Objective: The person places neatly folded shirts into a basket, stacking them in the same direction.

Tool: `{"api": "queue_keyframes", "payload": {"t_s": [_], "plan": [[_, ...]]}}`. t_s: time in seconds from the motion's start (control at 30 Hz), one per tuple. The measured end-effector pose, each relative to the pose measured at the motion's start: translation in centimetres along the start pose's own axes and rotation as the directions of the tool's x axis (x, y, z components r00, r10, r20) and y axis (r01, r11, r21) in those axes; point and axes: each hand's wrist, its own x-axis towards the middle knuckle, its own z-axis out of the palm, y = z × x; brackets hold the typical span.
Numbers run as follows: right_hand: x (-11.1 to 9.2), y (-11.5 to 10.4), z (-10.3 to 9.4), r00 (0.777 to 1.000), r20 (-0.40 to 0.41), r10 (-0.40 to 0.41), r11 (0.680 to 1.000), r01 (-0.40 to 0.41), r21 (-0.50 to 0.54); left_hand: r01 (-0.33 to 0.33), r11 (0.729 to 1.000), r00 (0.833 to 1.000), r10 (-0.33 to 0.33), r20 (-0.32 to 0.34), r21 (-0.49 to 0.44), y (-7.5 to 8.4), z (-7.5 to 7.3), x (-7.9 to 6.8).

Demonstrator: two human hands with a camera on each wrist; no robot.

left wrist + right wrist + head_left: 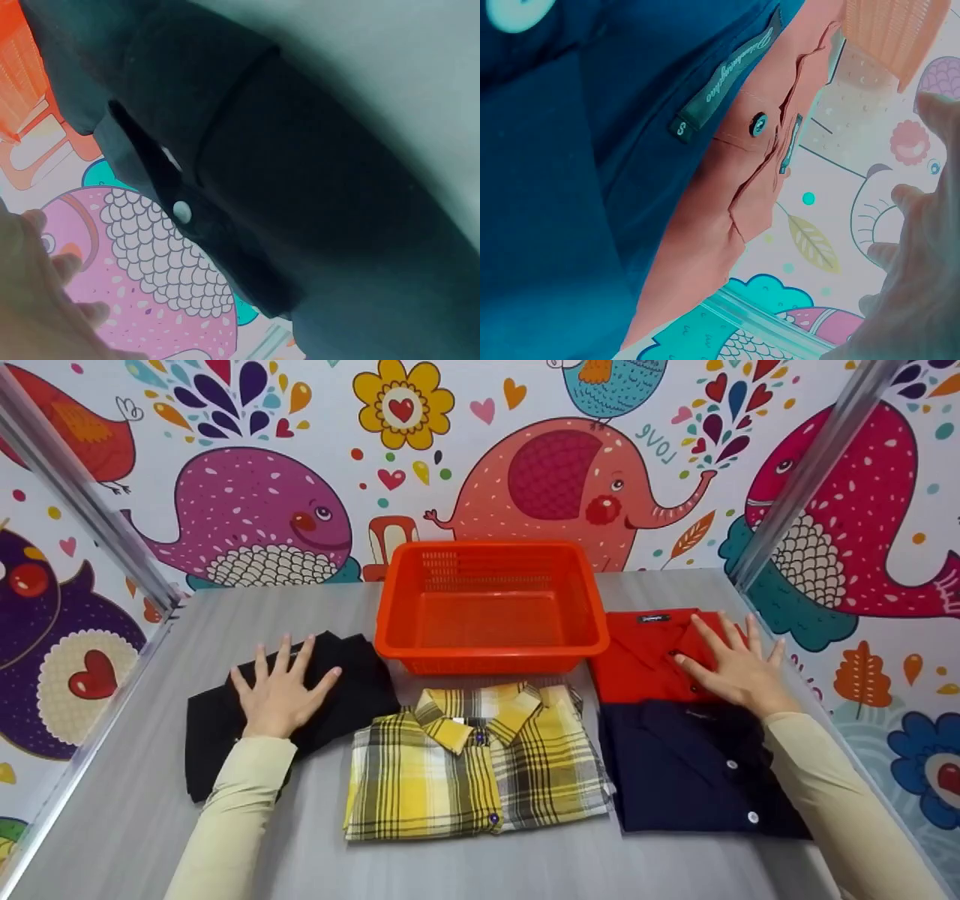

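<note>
My left hand (279, 696), fingers spread, is over a folded black shirt (349, 679) on the left of the table; a white button shows on that shirt (247, 150) in the left wrist view. On the right, my right hand (739, 671) spreads its fingers over a folded red shirt (637, 656). Just below lies a folded navy shirt (675, 765) with white buttons, its collar label visible in the right wrist view. Between the hands a yellow plaid shirt (420, 780) lies folded, collar toward the back. Neither hand grips anything.
An orange plastic basket (491, 661) with perforated sides stands at the back middle, behind the plaid shirt. The grey table (315, 847) meets walls printed with cartoon animals, and metal posts (810, 472) rise at both back corners.
</note>
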Motion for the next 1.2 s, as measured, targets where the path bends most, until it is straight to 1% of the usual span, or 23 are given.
{"api": "queue_keyframes", "payload": {"t_s": [0.17, 0.3, 0.4, 0.5, 0.63, 0.73, 0.83, 0.93, 1.03, 1.1, 1.13, 1.2], "plan": [[-0.5, -0.4, -0.2, 0.999, -0.003, -0.032, 0.999, 0.032, -0.008, -0.001, 1.0, 1.0, 0.001, 0.003, -0.005, 0.0, 0.2, -0.5], [-0.9, -0.9, -0.1, 0.998, -0.018, -0.066, 0.998, 0.066, -0.023, -0.025, 1.0, 1.0, 0.025, 0.002, 0.006, 0.0, 0.3, -1.1], [-1.4, -1.4, 0.1, 0.995, -0.033, -0.096, 0.995, 0.095, -0.032, -0.043, 0.999, 0.999, 0.043, 0.003, 0.012, 0.0, 0.7, -1.8], [-1.8, -2.1, 0.6, 0.991, -0.034, -0.133, 0.99, 0.131, -0.043, -0.044, 0.999, 0.999, 0.045, 0.031, -0.006, 0.0, 1.0, -2.8], [-2.4, -3.4, 1.3, 0.983, -0.021, -0.181, 0.982, 0.18, -0.061, -0.028, 0.998, 0.996, 0.032, 0.086, -0.052, -0.2, 1.2, -4.2], [-2.8, -4.5, 2.0, 0.975, -0.022, -0.222, 0.973, 0.22, -0.069, -0.03, 0.997, 0.994, 0.037, 0.102, -0.069, 0.1, 1.2, -5.2], [-3.1, -5.6, 2.7, 0.964, -0.021, -0.264, 0.962, 0.261, -0.087, -0.057, 0.997, 0.992, 0.063, 0.105, -0.06, 0.8, 1.1, -6.2], [-3.4, -6.9, 3.3, 0.955, -0.008, -0.297, 0.949, 0.295, -0.108, -0.086, 0.996, 0.993, 0.087, 0.082, -0.015, 2.0, 1.3, -7.2], [-3.7, -8.2, 4.1, 0.942, 0.01, -0.336, 0.936, 0.336, -0.109, -0.107, 0.993, 0.994, 0.106, 0.014, 0.06, 3.3, 1.5, -8.2], [-3.8, -9.1, 4.7, 0.929, 0.014, -0.37, 0.924, 0.369, -0.099, -0.108, 0.988, 0.993, 0.112, -0.025, 0.107, 4.2, 1.5, -8.7], [-3.9, -9.5, 4.9, 0.921, 0.015, -0.388, 0.917, 0.388, -0.091, -0.109, 0.986, 0.993, 0.113, -0.028, 0.127, 4.7, 1.5, -9.0], [-3.9, -10.1, 5.5, 0.907, 0.014, -0.421, 0.904, 0.421, -0.08, -0.107, 0.981, 0.994, 0.11, -0.011, 0.165, 5.7, 1.6, -9.4]]}}
